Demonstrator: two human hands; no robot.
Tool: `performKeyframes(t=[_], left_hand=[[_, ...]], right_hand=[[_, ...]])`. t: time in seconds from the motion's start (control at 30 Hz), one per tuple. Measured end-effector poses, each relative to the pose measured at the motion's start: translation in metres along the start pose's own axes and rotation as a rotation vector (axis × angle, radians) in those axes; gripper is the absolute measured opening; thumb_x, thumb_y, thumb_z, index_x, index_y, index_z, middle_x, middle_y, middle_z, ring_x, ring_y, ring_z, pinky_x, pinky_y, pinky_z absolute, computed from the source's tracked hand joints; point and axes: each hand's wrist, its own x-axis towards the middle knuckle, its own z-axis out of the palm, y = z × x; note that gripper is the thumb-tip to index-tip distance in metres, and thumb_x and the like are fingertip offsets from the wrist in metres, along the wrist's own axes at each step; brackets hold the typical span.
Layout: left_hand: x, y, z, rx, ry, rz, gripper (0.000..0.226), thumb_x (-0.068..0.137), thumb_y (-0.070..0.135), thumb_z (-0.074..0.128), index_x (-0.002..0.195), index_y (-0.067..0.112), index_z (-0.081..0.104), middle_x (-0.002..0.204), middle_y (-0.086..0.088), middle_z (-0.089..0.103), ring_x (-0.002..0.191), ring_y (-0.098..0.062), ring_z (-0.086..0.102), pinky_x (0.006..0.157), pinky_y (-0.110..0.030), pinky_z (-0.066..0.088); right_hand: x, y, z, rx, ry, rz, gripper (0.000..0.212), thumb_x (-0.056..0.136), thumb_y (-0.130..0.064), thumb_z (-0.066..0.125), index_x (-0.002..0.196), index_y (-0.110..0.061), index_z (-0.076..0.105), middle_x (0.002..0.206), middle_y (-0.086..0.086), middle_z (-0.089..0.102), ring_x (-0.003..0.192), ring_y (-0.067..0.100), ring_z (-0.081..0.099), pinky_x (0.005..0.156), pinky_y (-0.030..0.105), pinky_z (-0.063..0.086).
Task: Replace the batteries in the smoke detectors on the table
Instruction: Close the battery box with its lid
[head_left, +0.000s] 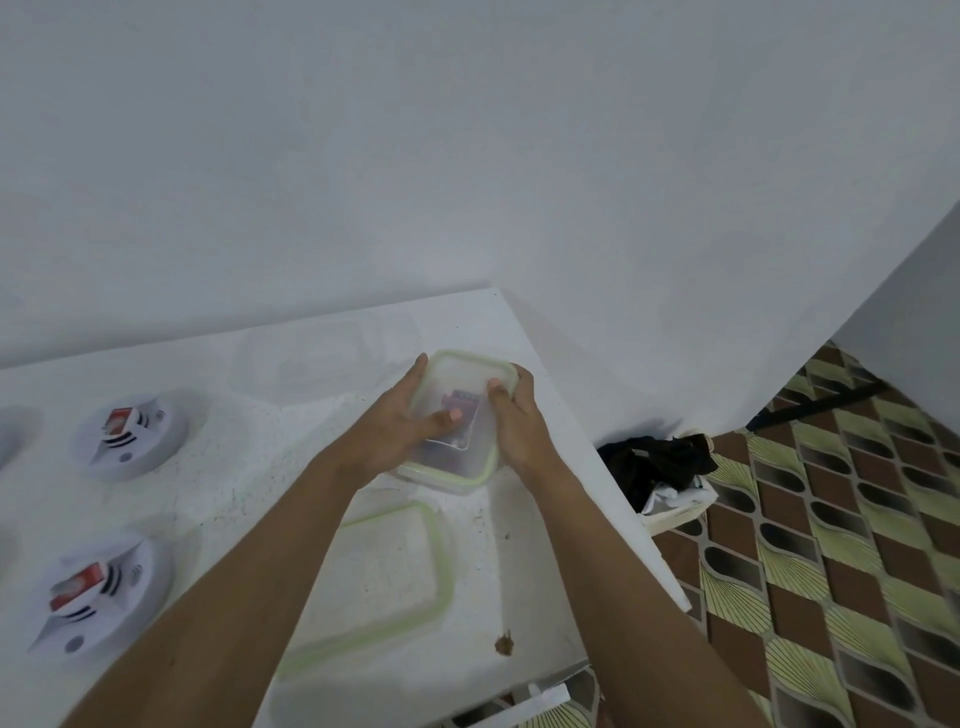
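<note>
Well left of the clear container (448, 481) on the white table (249, 467), we see the farther smoke detector (137, 441) and the nearer smoke detector (104, 603), each carrying a red battery (115, 419). Our left hand (400, 431) grips the container's left side, thumb laid across it. Our right hand (519, 421) clasps its right side. A black cloth (654, 462) lies further right, off the table.

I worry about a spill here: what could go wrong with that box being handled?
1. The left hand and right hand grip the box near the table edge; a slip could drop it onto the tiled floor or into the basket.
2. The left forearm crosses over the lid, so drawing back low might drag it off the table.
</note>
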Motion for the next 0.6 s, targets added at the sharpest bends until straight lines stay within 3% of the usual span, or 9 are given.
performKeyframes(t=[0.13, 0.23, 0.37, 0.47, 0.6], left_hand=[[0.003, -0.002, -0.003, -0.032, -0.032, 0.0, 0.1, 0.08, 0.046, 0.074, 0.155, 0.038, 0.009, 0.15, 0.025, 0.025, 0.141, 0.0, 0.026, 0.111, -0.025, 0.028], [0.004, -0.002, -0.008, -0.008, -0.061, -0.007, 0.104, 0.077, 0.052, 0.075, 0.155, 0.04, 0.008, 0.157, 0.02, 0.02, 0.144, -0.003, 0.024, 0.116, -0.03, 0.026], [0.003, 0.006, -0.018, 0.122, -0.078, -0.027, 0.108, 0.069, 0.061, 0.078, 0.155, 0.036, 0.017, 0.148, 0.016, 0.043, 0.135, -0.005, 0.043, 0.114, -0.035, 0.035], [-0.005, 0.015, -0.021, 0.312, 0.095, -0.037, 0.1, 0.064, 0.066, 0.079, 0.148, 0.036, 0.036, 0.13, 0.017, 0.055, 0.119, -0.011, 0.056, 0.098, -0.03, 0.045], [-0.024, 0.015, -0.023, 0.483, 0.504, -0.1, 0.094, 0.062, 0.071, 0.075, 0.138, 0.023, 0.05, 0.126, 0.001, 0.063, 0.119, -0.019, 0.057, 0.096, -0.035, 0.045]], right_hand=[[0.003, 0.004, 0.0, 0.006, -0.005, 0.001, 0.033, 0.109, -0.025, 0.039, 0.141, -0.018, 0.037, 0.114, -0.015, 0.056, 0.105, -0.001, 0.057, 0.082, 0.01, 0.043], [0.005, 0.004, -0.001, 0.034, -0.034, 0.032, 0.033, 0.108, -0.026, 0.04, 0.141, -0.021, 0.038, 0.117, -0.013, 0.057, 0.11, 0.005, 0.057, 0.093, 0.023, 0.046], [0.01, -0.007, -0.009, 0.053, -0.038, 0.117, 0.027, 0.099, -0.026, 0.053, 0.126, -0.024, 0.053, 0.114, -0.004, 0.063, 0.106, 0.017, 0.062, 0.082, 0.029, 0.049], [0.012, -0.012, -0.01, -0.012, -0.025, 0.131, 0.022, 0.091, -0.028, 0.058, 0.113, -0.029, 0.061, 0.113, -0.003, 0.066, 0.108, 0.022, 0.064, 0.092, 0.039, 0.053], [-0.001, -0.015, -0.001, -0.123, 0.013, 0.096, 0.03, 0.09, -0.047, 0.062, 0.115, -0.031, 0.062, 0.111, -0.006, 0.066, 0.105, 0.018, 0.065, 0.093, 0.043, 0.057]])
